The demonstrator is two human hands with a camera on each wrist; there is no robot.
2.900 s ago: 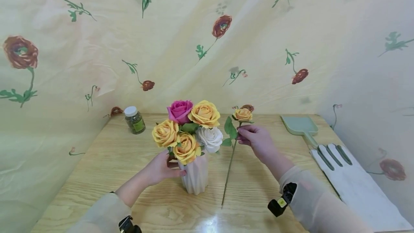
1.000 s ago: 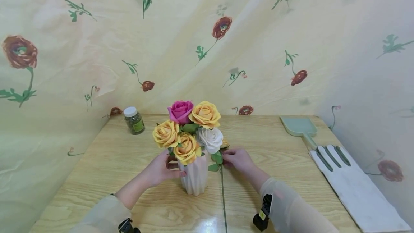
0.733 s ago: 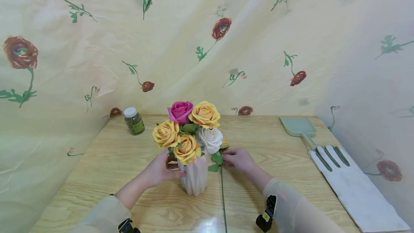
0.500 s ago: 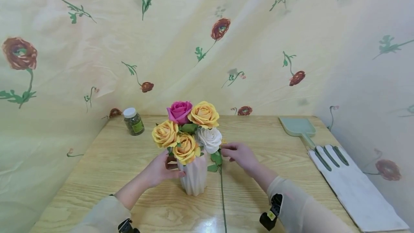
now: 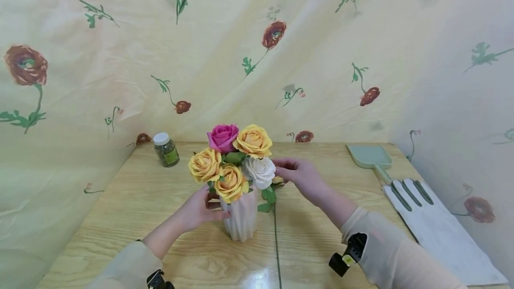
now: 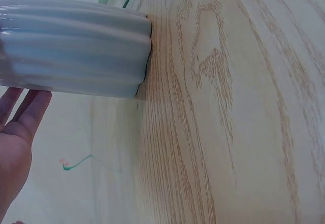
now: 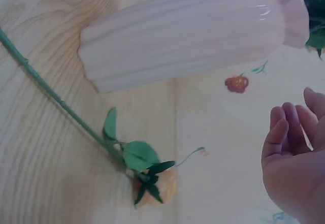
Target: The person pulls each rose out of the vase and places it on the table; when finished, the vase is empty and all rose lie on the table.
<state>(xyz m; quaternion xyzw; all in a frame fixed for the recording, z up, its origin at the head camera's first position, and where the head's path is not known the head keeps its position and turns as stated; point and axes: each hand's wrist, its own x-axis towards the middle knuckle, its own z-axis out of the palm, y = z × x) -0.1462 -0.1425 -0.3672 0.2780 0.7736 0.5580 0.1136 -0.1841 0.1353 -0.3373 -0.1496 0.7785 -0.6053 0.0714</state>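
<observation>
My left hand (image 5: 199,208) grips the neck of the ribbed white vase (image 5: 242,215), which stands upright on the counter (image 5: 132,200) and holds five roses (image 5: 234,159). My right hand (image 5: 300,175) hovers just beside the white rose (image 5: 260,171), fingers relaxed and apart, holding nothing. A single orange rose (image 7: 152,186) lies flat on the counter just right of the vase, its stem (image 5: 276,244) pointing toward me. A small jar (image 5: 165,149) stands near the back left; a glove (image 5: 433,224) and a green scoop (image 5: 371,156) lie at the right.
</observation>
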